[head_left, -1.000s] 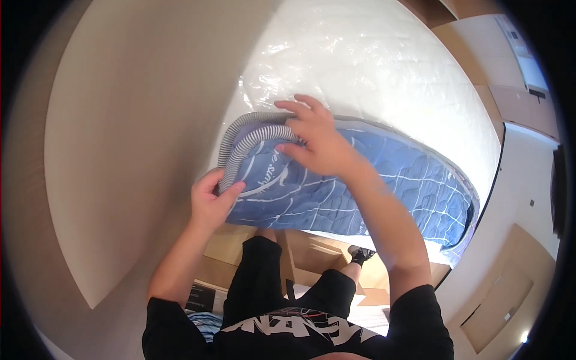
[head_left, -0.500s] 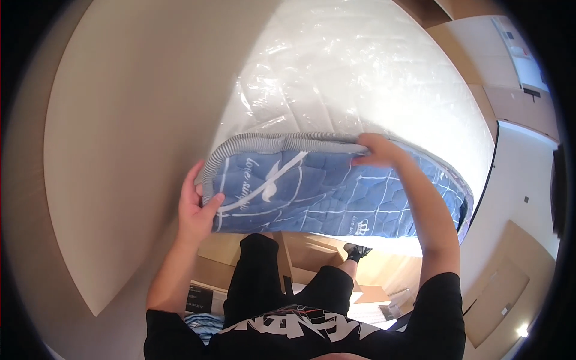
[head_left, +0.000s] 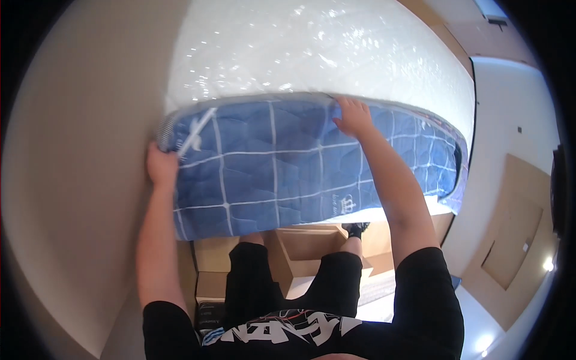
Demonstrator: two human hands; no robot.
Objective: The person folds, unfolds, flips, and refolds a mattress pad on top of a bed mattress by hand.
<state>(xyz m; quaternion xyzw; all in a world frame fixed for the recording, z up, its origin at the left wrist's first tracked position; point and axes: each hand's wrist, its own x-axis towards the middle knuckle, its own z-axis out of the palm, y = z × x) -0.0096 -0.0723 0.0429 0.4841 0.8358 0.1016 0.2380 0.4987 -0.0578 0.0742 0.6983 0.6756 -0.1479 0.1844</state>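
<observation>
A blue quilted mattress pad (head_left: 249, 162) with white grid lines and a grey striped border spans the space before me, over the near end of a white mattress (head_left: 270, 48) in shiny clear plastic. My left hand (head_left: 162, 163) is closed around the pad's left corner, beside the wall; some of its fingers are hidden behind the fabric. At the middle of the far edge, my right hand (head_left: 355, 117) grips the border, thumb on the blue face and fingers over the edge. The pad's right end curves round the mattress corner.
A beige wall (head_left: 90, 150) rises close on the left. Below the pad are my legs and an open wooden compartment (head_left: 309, 245). A dark box (head_left: 210, 313) lies at lower left. Pale floor (head_left: 501, 120) and a flattened brown cardboard piece (head_left: 513, 228) are on the right.
My left hand has moved left and away from me, drawing the pad's corner toward the wall. More of the blue grid lies spread out. My right hand has shifted slightly left and farther away.
</observation>
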